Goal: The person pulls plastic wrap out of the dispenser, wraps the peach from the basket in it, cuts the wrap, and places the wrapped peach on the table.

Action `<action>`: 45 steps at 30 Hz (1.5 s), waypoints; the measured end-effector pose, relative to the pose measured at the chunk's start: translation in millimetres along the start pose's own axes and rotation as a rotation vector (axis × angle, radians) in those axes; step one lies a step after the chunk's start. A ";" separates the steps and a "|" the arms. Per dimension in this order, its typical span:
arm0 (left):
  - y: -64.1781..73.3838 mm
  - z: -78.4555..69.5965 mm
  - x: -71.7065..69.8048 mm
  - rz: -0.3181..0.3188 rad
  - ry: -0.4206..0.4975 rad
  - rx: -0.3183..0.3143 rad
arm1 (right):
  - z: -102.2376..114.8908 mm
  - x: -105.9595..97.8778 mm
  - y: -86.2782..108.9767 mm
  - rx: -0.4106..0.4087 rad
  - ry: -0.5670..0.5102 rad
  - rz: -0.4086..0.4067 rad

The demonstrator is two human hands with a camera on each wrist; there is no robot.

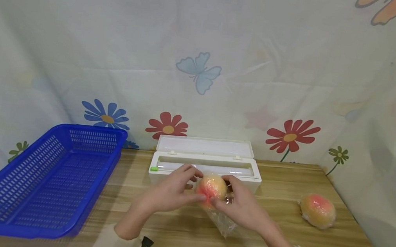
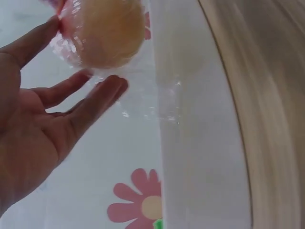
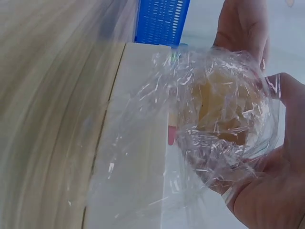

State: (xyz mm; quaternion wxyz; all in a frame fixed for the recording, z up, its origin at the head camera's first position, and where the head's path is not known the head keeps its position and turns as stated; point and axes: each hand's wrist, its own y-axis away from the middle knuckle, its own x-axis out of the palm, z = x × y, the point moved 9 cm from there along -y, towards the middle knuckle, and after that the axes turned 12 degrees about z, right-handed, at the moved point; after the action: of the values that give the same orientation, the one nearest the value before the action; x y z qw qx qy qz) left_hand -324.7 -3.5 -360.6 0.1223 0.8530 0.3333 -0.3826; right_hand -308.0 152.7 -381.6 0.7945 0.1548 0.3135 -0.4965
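A yellow and pink peach is held up between both hands in front of the cling film box, crinkled clear film around it. My left hand has its thumb against the pink side and its fingertips at the edge of the peach, as the left wrist view shows. From the other side my right hand holds the peach with thumb and fingers. Loose cling film trails below the fruit in the right wrist view. Behind stands the white cling film box, lid raised, a roll inside.
On the right of the wooden table lies another film-wrapped peach. A blue plastic basket with slotted walls takes up the left side. A flower-printed white cloth hangs behind the table and along its sides.
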 end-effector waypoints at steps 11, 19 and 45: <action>-7.0 -4.3 -1.4 -0.125 0.249 0.156 | 19.0 -16.2 7.3 -0.162 0.065 -0.131; -7.5 -7.8 -3.2 -0.173 0.227 0.186 | 32.3 -18.6 10.9 -0.280 0.164 -0.204; -5.2 -15.3 -4.3 -0.134 0.223 0.278 | 54.2 -20.7 20.0 -0.508 0.174 -0.185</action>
State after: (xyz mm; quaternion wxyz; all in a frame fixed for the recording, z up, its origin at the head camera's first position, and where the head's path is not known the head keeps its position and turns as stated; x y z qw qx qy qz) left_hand -321.4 5.5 -346.8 -0.0603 0.8746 0.3448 -0.3354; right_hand -278.1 146.0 -328.4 0.7291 -0.0363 0.5077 -0.4575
